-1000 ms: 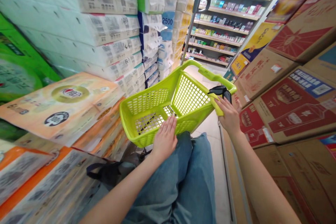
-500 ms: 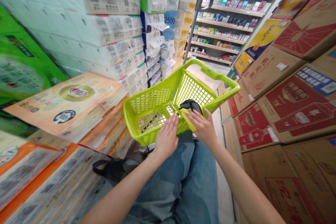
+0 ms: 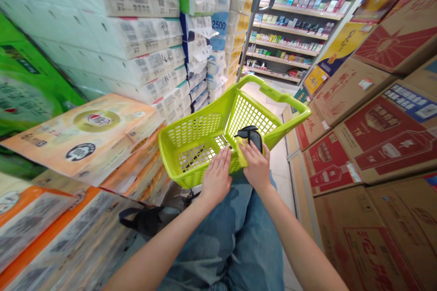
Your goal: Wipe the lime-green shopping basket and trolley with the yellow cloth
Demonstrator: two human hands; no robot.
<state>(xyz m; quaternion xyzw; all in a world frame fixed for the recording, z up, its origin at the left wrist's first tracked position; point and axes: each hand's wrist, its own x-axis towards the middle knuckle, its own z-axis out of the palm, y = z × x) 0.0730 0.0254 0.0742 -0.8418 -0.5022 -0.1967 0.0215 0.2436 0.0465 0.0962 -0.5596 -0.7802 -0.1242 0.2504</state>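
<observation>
A lime-green shopping basket (image 3: 196, 129) with lattice walls lies tilted by my knees, its long handle pointing away to the right. My left hand (image 3: 217, 176) rests on the near edge of the basket, fingers straight, close together and flat; its thumb is hidden. My right hand (image 3: 256, 167) presses a yellow cloth (image 3: 242, 152) against a black part (image 3: 255, 137) at the basket's near right side. Whether that black part is a wheel or a grip, I cannot tell. The hand's fingers cover some of the cloth.
Packs of tissue paper (image 3: 146, 36) are stacked high on the left, with an orange pack (image 3: 112, 132) jutting close by. Cardboard cartons (image 3: 382, 127) line the right side. Shelves of small boxes (image 3: 290, 32) stand at the aisle's end. A dark bag (image 3: 146, 220) sits by my left leg.
My right hand has shifted a little left and turned more upright with the yellow cloth, baring more of the black part. My left hand stays at the basket's edge.
</observation>
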